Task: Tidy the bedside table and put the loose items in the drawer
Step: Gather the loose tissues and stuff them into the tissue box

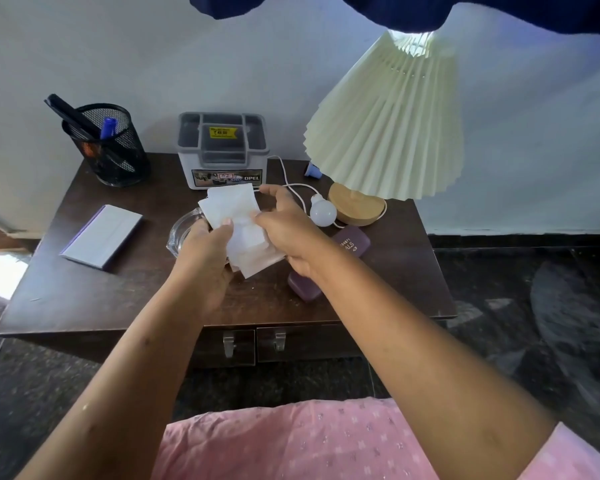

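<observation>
Head view: I see the left hand (205,251) and right hand (284,226) both pinching white tissues (236,209) above the bedside table (83,299). Gathering step, I judge; next, one hand must open the closed drawer (243,351).

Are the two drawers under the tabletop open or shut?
Shut. The left drawer and right drawer fronts sit flush beneath the bedside table's front edge, with no inside showing.

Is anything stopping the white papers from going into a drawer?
Yes. The left drawer and right drawer are both closed, and the left hand and right hand both hold the white papers, so neither is free.
</observation>
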Action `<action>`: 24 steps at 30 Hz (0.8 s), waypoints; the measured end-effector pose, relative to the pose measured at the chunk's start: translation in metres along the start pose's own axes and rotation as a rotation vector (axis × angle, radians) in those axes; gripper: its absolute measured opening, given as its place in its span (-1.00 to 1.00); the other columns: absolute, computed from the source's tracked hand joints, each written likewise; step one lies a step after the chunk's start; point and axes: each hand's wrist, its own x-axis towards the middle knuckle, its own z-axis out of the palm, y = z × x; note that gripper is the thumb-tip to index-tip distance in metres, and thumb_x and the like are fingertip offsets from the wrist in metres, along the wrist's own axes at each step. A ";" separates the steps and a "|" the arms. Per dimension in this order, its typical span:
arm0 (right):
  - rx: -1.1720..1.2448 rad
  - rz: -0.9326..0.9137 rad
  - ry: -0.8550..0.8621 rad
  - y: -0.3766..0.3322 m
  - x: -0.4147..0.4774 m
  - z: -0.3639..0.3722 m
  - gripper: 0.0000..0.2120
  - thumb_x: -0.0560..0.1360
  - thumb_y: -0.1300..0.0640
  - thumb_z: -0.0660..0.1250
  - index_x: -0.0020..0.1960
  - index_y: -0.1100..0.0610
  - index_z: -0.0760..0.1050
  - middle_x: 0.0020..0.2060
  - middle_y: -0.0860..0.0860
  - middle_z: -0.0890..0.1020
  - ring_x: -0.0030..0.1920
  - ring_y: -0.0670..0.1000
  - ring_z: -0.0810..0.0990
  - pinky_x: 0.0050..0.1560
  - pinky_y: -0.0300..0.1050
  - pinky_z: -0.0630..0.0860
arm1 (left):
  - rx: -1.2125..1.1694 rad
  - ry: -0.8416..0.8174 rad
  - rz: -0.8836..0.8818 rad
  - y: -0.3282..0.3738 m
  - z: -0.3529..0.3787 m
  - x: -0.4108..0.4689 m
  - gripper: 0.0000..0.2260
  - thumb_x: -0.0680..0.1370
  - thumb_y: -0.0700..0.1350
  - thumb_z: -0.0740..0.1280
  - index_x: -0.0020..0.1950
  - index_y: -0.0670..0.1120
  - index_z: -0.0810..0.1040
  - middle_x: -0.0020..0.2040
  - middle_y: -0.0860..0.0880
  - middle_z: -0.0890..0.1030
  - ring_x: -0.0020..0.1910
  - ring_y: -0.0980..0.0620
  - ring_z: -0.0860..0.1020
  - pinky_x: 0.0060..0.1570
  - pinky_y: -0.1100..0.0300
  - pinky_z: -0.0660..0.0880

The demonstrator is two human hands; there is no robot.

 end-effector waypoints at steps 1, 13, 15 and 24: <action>0.019 0.012 0.012 0.000 0.000 0.001 -0.55 0.59 0.20 0.17 0.45 0.01 0.22 0.07 0.04 0.53 -0.11 -0.03 0.53 -0.13 -0.15 0.48 | -0.004 -0.001 -0.008 0.000 0.001 0.000 -0.72 0.65 -0.14 0.13 0.35 -0.12 0.39 0.06 -0.05 0.60 -0.05 -0.01 0.60 -0.18 0.12 0.56; 0.135 0.029 -0.150 -0.001 -0.008 0.011 -0.46 0.55 0.31 0.19 0.47 0.05 0.16 0.31 0.12 0.48 0.26 0.13 0.50 0.27 0.06 0.47 | 0.088 0.075 0.022 -0.006 0.008 0.005 -0.74 0.64 -0.12 0.16 0.34 -0.05 0.34 0.06 -0.07 0.57 0.01 -0.07 0.59 0.04 -0.02 0.57; 0.179 0.031 -0.155 0.000 -0.006 0.008 -0.31 0.52 0.32 0.26 0.51 -0.04 0.03 0.31 0.15 0.46 0.25 0.17 0.50 0.27 0.13 0.48 | 0.087 0.089 0.046 -0.004 0.009 0.004 -0.73 0.64 -0.11 0.16 0.35 -0.04 0.34 0.06 -0.06 0.57 0.00 -0.07 0.60 0.00 -0.03 0.58; -0.079 -0.370 0.100 0.009 -0.008 0.001 -0.81 0.44 0.32 0.36 -0.06 0.08 0.45 -0.21 -0.07 0.52 -0.13 -0.03 0.51 -0.10 -0.15 0.48 | -0.009 0.206 0.193 0.003 0.006 0.014 -0.69 0.60 -0.12 0.26 0.33 -0.11 0.38 0.13 -0.07 0.56 0.03 -0.05 0.58 -0.15 0.08 0.57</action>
